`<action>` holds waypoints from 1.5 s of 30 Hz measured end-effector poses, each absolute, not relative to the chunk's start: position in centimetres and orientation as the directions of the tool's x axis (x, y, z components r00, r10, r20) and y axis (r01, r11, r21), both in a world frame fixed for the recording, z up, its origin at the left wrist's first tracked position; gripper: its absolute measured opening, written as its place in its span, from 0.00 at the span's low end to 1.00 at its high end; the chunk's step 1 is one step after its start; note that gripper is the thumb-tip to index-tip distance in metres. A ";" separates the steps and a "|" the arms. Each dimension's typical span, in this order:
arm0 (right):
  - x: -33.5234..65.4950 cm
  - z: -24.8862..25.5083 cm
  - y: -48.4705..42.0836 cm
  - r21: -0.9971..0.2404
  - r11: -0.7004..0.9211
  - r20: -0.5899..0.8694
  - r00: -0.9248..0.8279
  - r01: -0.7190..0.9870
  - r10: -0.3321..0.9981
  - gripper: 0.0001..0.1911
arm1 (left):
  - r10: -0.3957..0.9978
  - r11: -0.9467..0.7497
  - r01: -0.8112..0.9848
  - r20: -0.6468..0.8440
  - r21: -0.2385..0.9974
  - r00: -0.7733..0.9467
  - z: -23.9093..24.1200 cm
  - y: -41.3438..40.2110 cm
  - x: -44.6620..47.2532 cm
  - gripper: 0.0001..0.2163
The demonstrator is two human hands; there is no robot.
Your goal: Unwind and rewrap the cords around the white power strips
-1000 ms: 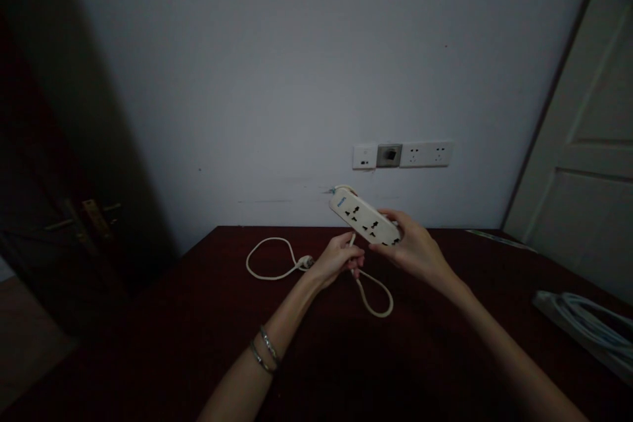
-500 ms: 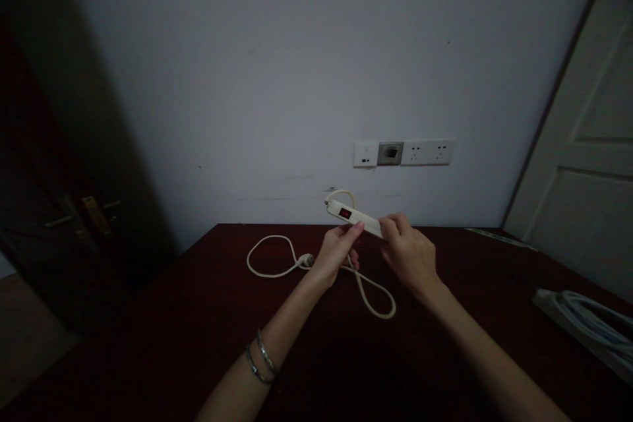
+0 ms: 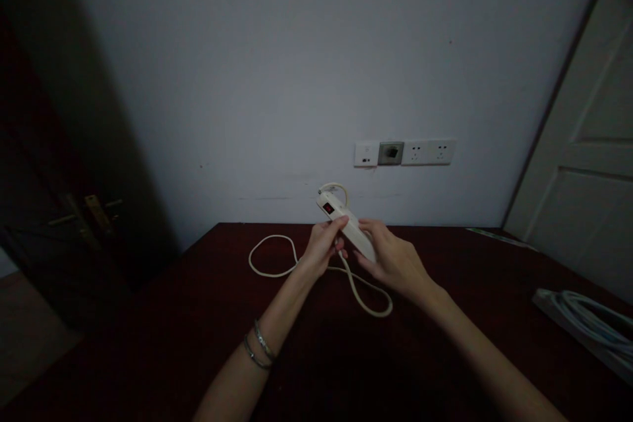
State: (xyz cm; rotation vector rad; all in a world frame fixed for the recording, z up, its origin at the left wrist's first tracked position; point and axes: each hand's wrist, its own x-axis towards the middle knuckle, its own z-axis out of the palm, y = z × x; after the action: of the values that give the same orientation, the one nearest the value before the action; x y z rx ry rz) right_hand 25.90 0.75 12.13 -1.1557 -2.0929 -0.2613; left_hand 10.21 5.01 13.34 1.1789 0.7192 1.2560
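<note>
A white power strip with a red switch near its far end is held above the dark red table, turned on its side. My right hand grips its near end. My left hand is closed on the strip's left side just below the switch. The strip's white cord loops down onto the table beneath my hands and runs left in a second loop.
Wall sockets sit on the white wall behind the table. A second power strip with coiled cord lies at the table's right edge. A dark door stands at left, a white door at right.
The strip has been rotated from sockets-up onto its side, showing the red switch, and shifted left and nearer. My left hand moved from the cord up to the strip's body.
</note>
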 end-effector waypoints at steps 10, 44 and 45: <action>25.7 12.1 1.3 -0.975 0.200 0.219 -0.568 -0.097 0.794 0.32 | 0.833 -0.021 -0.375 0.223 0.927 0.506 12.0 6.1 8.4 0.20; 27.6 13.4 0.5 -0.008 0.020 0.514 -0.013 1.000 0.858 0.13 | 0.868 -0.394 0.885 0.418 0.248 0.269 14.0 3.6 8.4 0.07; 27.6 13.4 0.5 -0.012 0.017 0.516 -0.008 1.000 0.856 0.13 | 0.866 -0.402 0.878 0.420 0.260 0.272 14.0 3.6 8.3 0.07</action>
State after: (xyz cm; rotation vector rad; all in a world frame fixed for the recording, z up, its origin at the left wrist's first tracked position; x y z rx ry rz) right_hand 27.59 0.54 13.42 -1.8964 -1.9223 -0.5152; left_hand 8.29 3.64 14.01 2.5242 1.7305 0.8074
